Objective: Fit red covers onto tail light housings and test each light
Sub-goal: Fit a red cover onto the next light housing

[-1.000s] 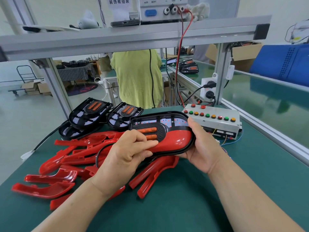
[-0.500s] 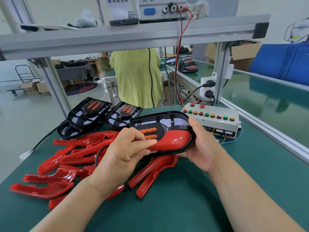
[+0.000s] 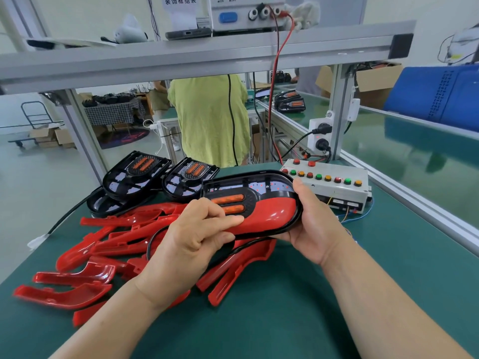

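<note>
Change: next to nothing since a moment ago; both hands keep their grip and the light stays at the same tilt.
Left hand point(image 3: 197, 237): clamped on the near end, forefinger flat along the red cover point(image 3: 272, 216).
Right hand point(image 3: 311, 224): wrapped round the rounded end.
Tail light housing point(image 3: 252, 198): held above the table point(image 3: 285, 320), over the loose covers point(image 3: 124, 239), cover seated in its lower half.
Behind: spare housings point(image 3: 137, 174); button box point(image 3: 337, 187) at right.

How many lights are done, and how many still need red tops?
No finished light shows nearby. Right now one red cover sits in the housing; the left hand pinches them together while the right hand grips the end. Left: at least two bare housings, a pile of loose covers, and testing at the button box.
</note>
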